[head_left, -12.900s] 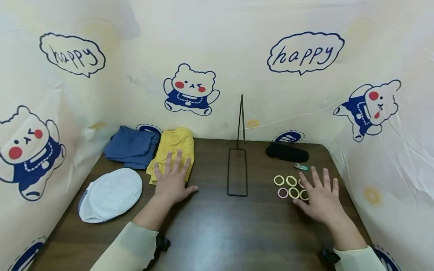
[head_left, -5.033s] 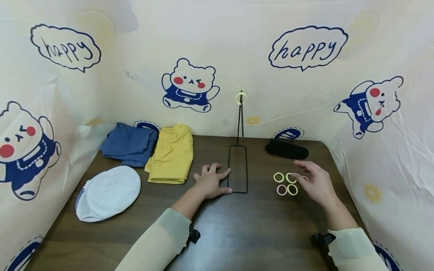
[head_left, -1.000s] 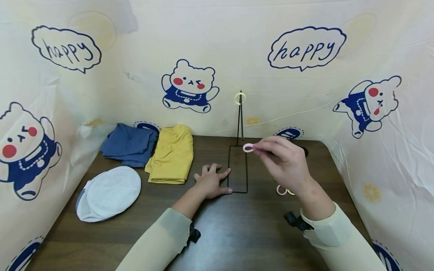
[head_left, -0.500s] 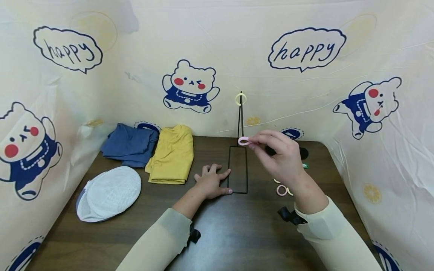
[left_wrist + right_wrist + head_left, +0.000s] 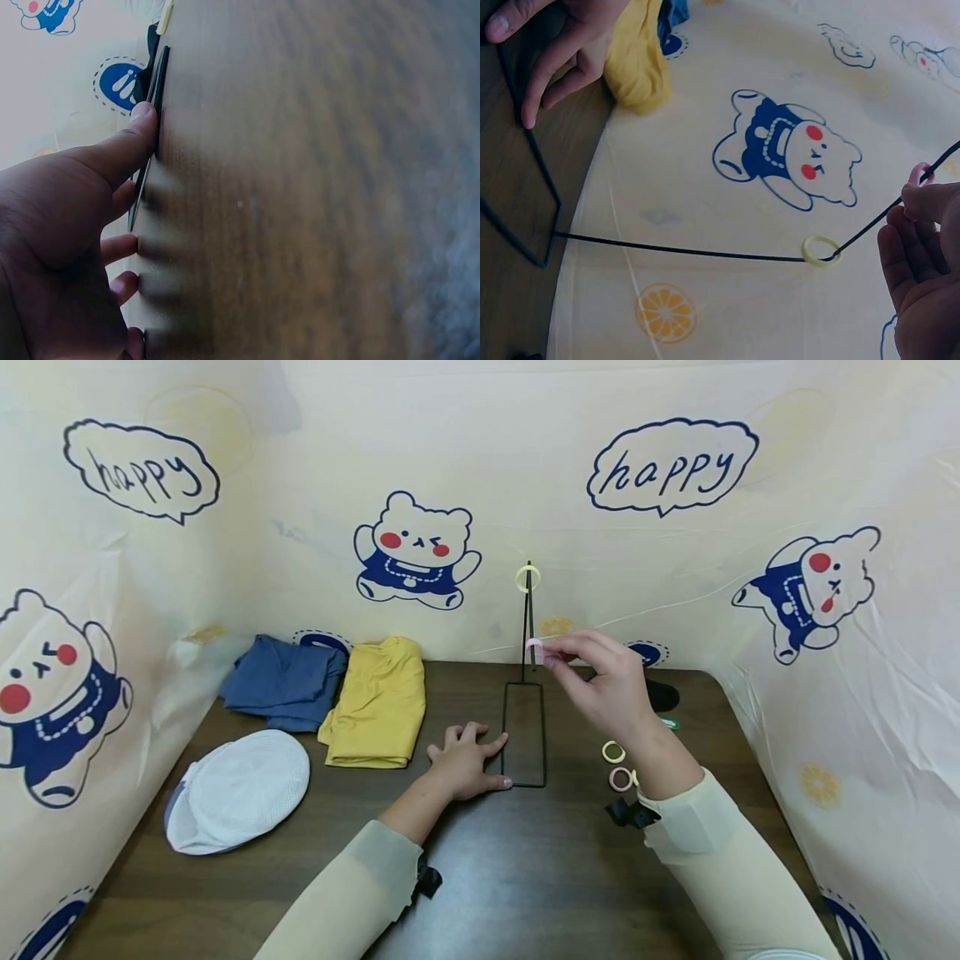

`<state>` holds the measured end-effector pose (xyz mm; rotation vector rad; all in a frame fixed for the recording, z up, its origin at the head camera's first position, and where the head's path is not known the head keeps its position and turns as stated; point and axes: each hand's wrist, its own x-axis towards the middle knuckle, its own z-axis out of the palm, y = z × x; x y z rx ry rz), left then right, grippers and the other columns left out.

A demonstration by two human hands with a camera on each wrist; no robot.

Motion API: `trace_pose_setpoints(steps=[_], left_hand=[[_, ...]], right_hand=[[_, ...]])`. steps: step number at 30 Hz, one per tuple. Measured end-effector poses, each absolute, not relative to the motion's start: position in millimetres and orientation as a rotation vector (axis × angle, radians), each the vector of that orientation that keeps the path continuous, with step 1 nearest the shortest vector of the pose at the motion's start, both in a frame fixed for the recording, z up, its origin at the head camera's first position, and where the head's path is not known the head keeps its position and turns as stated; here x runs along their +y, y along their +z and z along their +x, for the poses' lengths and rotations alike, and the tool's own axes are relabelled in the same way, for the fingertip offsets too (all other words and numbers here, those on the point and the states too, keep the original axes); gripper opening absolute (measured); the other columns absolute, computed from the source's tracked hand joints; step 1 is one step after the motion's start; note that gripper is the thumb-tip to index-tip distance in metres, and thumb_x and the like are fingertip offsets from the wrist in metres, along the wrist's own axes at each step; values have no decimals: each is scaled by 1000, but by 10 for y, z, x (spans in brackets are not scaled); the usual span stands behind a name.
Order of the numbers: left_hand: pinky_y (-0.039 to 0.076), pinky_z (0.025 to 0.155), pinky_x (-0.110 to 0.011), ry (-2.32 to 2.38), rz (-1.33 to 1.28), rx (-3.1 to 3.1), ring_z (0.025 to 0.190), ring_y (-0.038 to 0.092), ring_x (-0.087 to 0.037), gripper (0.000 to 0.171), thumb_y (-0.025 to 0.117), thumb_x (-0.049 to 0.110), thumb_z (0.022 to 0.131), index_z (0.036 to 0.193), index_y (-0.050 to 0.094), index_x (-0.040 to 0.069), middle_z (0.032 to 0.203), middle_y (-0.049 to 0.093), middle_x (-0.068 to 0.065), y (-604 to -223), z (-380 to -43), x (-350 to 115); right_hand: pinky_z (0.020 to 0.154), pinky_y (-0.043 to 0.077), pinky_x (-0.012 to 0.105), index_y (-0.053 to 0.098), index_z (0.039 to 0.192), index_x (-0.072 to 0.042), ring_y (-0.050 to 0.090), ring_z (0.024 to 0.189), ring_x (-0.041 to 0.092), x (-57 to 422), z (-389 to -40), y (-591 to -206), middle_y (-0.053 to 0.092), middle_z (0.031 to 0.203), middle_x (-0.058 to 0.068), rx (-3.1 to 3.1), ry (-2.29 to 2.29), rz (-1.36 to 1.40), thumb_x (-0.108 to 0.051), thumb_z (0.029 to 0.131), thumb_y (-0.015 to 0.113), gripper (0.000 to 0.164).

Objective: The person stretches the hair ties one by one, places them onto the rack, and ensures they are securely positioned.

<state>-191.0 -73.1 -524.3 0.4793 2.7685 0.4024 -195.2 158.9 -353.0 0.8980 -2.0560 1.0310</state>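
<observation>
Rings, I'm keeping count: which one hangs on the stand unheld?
The yellow ring at the bend of the black stand; the right hand pinches a pink ring, others lie on the table.

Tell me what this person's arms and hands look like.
The person wears a long, pale cream-green fabric left sleeve and a matching right sleeve. A small black attachment shows by the left cuff, another by the right. The left hand and right hand are ungloved.

Long, pale cream sleeves (image 5: 352,885) and small black wrist fittings (image 5: 429,880).
</observation>
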Motion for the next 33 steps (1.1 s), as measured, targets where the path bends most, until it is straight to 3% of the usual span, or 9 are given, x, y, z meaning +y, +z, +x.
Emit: trace_pose_setpoints(steps=[16, 33], left_hand=[[29, 99, -71, 406, 467, 2762, 146, 19, -42, 85, 66, 72, 88, 161, 32, 45, 167, 24, -2, -5246, -1906, -757], [28, 99, -72, 413, 485, 2762, 145, 21, -42, 84, 67, 71, 89, 161, 31, 45, 168, 24, -2, -5221, -1892, -752]], right_hand=[[83, 58, 37, 80, 109, -5, 70, 91, 18, 1425, -2468, -3696, 75, 104, 5, -2112, 1133, 709, -6, 93, 78, 16], [87, 57, 34, 76, 114, -6, 71, 89, 16, 1275, -2833, -3698, 74, 108, 6, -2172, 1228, 438, -18, 98, 75, 20]])
